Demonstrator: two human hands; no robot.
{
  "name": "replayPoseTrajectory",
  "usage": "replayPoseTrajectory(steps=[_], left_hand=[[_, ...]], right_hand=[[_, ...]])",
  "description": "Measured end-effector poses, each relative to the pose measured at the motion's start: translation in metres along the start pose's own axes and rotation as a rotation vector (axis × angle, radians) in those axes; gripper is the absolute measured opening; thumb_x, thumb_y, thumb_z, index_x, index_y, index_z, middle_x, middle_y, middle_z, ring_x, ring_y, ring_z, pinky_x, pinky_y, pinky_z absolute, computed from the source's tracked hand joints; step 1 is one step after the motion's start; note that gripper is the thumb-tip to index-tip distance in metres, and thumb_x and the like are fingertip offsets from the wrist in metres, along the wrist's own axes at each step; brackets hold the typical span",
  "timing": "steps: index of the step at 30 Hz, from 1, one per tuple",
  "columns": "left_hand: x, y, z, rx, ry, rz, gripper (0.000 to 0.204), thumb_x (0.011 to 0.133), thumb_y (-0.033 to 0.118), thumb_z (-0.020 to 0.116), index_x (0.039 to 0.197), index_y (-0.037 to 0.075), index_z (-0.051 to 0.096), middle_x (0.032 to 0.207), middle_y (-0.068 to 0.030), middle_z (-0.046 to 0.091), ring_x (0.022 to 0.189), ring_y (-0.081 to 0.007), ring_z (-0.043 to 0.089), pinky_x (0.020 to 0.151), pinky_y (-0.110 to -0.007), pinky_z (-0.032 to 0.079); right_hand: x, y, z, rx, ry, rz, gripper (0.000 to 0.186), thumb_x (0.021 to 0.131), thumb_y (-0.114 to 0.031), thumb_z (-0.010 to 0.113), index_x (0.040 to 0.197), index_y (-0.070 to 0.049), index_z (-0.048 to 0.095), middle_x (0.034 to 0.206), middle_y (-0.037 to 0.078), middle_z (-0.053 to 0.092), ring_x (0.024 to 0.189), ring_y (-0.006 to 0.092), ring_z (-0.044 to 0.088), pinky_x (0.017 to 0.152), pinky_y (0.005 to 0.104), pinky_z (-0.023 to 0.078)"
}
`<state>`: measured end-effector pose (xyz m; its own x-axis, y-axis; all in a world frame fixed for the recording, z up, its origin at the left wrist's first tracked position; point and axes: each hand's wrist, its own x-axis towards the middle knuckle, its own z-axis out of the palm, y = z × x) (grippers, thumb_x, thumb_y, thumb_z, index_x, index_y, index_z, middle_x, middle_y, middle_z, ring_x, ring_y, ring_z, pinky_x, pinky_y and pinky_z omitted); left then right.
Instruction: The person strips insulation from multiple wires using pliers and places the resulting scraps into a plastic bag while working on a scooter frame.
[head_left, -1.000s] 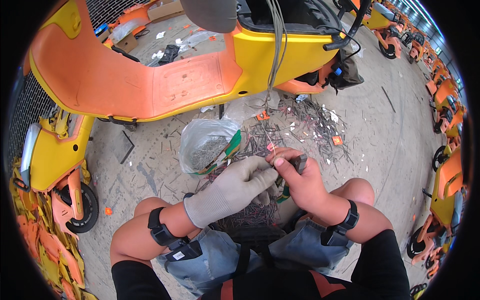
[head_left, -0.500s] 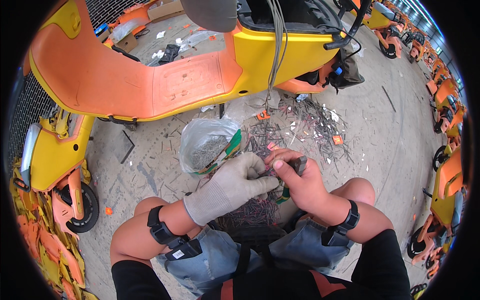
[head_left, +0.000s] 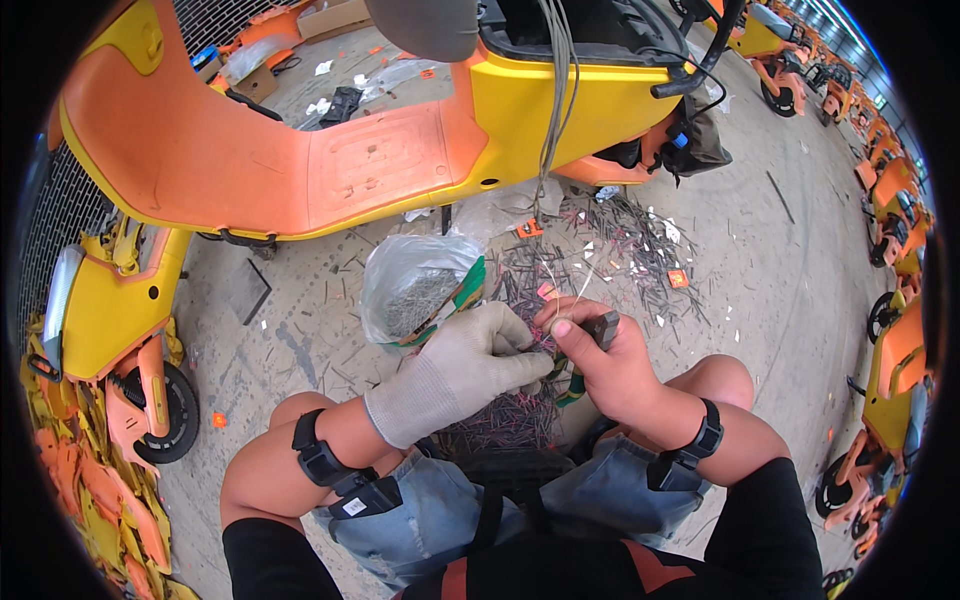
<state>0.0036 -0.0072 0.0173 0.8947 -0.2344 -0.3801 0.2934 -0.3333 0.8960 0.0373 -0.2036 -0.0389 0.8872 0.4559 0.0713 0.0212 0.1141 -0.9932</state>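
Observation:
My left hand, in a grey knitted glove, is closed with curled fingers beside my right hand; what it holds, if anything, is hidden. My bare right hand pinches thin pale wire between thumb and forefinger and also grips a dark blocky tool. Green loops, partly hidden, show below it. Beneath both hands lies a heap of dark and pink cut strands. An open translucent bag of grey scraps stands just beyond my left hand. A bundle of grey cables hangs down the scooter ahead.
A yellow and orange scooter body spans the area ahead. Another scooter and piled panels are at left; rows of scooters stand at right. Cut scraps, plastic film and a dark plate lie on the floor.
My left fingertips have drawn slightly away from my right thumb since a second ago. The pale wire above my right hand now shows as two diverging strands instead of one line.

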Motion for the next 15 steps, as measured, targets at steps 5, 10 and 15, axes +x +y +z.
replayPoseTrajectory(steps=[5, 10, 15], left_hand=[[0.001, -0.003, 0.002, -0.301, -0.113, -0.008, 0.022, 0.100, 0.019, 0.062, 0.104, -0.002, 0.061, 0.085, -0.0072, 0.067, 0.076, -0.0112, 0.065, 0.070, -0.027, 0.054], [0.003, -0.012, -0.002, -0.193, -0.144, 0.098, 0.023, 0.101, 0.020, 0.060, 0.103, -0.002, 0.061, 0.087, -0.0077, 0.067, 0.081, -0.0122, 0.067, 0.072, -0.028, 0.054], [-0.002, 0.000, -0.001, -0.054, -0.025, 0.069, 0.020, 0.098, 0.015, 0.065, 0.102, -0.004, 0.063, 0.086, -0.0091, 0.069, 0.081, -0.0105, 0.066, 0.070, -0.028, 0.054]], right_hand=[[0.003, 0.003, -0.001, -0.031, 0.012, -0.049, 0.012, 0.100, -0.010, 0.061, 0.095, 0.000, 0.066, 0.107, 0.010, 0.069, 0.102, 0.0192, 0.060, 0.096, 0.0361, 0.045], [0.003, -0.002, 0.000, -0.034, 0.014, -0.043, 0.012, 0.100, -0.009, 0.061, 0.093, 0.000, 0.065, 0.106, 0.011, 0.069, 0.103, 0.0204, 0.061, 0.099, 0.0371, 0.042], [0.004, 0.000, -0.003, -0.055, -0.035, -0.092, 0.011, 0.100, -0.008, 0.060, 0.092, 0.000, 0.063, 0.106, 0.011, 0.069, 0.105, 0.0204, 0.061, 0.101, 0.0378, 0.041]])
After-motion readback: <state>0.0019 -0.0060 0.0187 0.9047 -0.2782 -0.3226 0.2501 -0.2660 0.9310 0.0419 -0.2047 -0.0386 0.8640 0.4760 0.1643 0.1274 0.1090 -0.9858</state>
